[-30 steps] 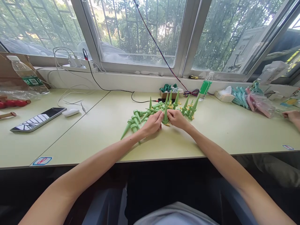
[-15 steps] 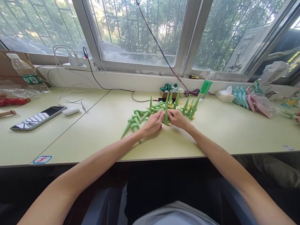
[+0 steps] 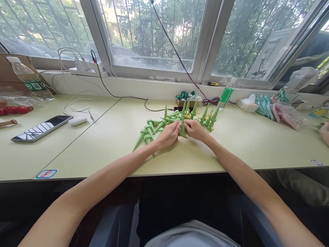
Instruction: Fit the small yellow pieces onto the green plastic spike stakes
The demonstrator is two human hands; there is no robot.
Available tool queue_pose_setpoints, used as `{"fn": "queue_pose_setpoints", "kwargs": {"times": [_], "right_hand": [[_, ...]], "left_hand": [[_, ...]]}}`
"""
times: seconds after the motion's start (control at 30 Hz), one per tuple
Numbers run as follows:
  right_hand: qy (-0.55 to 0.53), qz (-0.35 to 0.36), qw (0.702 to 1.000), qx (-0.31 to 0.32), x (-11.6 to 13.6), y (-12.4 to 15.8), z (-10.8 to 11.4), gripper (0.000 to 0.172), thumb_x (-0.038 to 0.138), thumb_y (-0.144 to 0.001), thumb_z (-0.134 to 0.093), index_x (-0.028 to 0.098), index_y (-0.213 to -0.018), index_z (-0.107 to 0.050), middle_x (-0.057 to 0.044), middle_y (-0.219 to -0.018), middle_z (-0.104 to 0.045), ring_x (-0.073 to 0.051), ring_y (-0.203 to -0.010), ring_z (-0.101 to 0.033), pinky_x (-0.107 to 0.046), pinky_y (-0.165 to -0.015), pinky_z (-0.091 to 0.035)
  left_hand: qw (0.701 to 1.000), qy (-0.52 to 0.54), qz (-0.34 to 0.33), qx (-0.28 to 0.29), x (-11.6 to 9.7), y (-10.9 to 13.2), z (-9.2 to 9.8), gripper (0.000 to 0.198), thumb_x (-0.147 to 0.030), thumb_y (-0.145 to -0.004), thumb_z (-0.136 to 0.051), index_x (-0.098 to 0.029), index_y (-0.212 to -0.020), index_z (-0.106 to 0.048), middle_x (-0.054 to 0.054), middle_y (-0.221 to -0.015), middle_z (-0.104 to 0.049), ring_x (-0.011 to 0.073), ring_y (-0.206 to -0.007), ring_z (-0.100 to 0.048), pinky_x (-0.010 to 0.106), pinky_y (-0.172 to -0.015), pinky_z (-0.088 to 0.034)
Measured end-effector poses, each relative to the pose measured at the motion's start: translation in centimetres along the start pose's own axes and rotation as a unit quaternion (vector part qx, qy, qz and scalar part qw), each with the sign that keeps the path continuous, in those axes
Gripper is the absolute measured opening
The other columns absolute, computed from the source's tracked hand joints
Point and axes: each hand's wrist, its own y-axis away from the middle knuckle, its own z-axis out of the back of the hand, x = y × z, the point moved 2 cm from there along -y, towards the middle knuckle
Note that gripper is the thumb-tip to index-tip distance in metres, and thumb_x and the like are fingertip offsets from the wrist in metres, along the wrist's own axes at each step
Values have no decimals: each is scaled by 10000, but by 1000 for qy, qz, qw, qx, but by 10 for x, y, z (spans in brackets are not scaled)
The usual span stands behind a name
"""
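A green plastic watering spike stands point up between my two hands, close to the middle of the table. From its left side, the closed fingers of my left hand grip it low down. My right hand pinches at its other side, and a small yellow piece shows near the base. Fingertips of both hands are partly hidden. Several loose green spikes lie heaped beside my left hand. Beyond my right hand, several upright spikes carry yellow valve pieces.
A phone and a white mouse lie at left near cables. Water bottles stand by the window ledge. Tissues, teal and pink bagged items are at right. Another person's hand shows at the right edge.
The spike between my hands has shifted very slightly to the right; my hands keep nearly the same pose. The other person's hand at the right edge has come further into view.
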Motion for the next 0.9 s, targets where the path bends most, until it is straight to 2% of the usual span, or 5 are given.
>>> {"fn": "queue_pose_setpoints", "kwargs": {"times": [0.4,0.67,0.9], "right_hand": [[10,8,1000,7,-2,-1,1,389,385,-983,-385,214,-633,-381,16,-523,-471,-124,-532,-404,-271,-575,-302],[21,5,1000,12,-4,-2,1,345,312,-949,-405,214,-621,-366,18,-522,-468,-119,-524,-391,-270,-569,-286],[10,-8,1000,11,0,0,3,391,359,-975,-393,217,-613,-359,19,-505,-460,-121,-534,-400,-271,-576,-297]], "left_hand": [[1000,-24,-12,9,-2,1,0,359,-434,-1035,-307,-204,-792,-437,-30,-667,-597,94,-491,-538,249,-596,-448],[997,-59,-41,11,-4,1,1,399,-432,-1042,-296,-202,-775,-482,-17,-633,-580,116,-540,-525,258,-615,-432],[997,-60,-44,-3,-6,1,1,342,-372,-1036,-315,-203,-781,-467,-8,-679,-606,118,-579,-535,255,-623,-426]]}}
